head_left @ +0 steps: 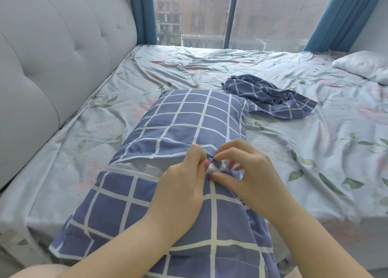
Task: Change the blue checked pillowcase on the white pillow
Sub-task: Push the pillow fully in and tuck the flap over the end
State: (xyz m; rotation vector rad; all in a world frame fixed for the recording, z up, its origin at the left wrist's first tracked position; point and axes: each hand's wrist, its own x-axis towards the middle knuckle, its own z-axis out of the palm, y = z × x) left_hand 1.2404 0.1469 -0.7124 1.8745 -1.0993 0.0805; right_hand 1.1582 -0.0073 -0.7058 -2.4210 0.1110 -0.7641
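Blue checked pillowcase [182,118]: left hand [182,185], right hand [249,172] pinch its bunched opening; slip, and white pillow [144,165] probably bulges out.

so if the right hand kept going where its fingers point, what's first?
The left hand: the right hand has its fingers pointing leftward at it across the bunched pillowcase edge both pinch. Nearly touching, though depth is unclear.

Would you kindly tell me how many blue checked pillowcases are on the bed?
2. The fitted pillowcase covers the pillow nearest the camera; the crumpled pillowcase lies loose behind it, to the right. None seems hidden.
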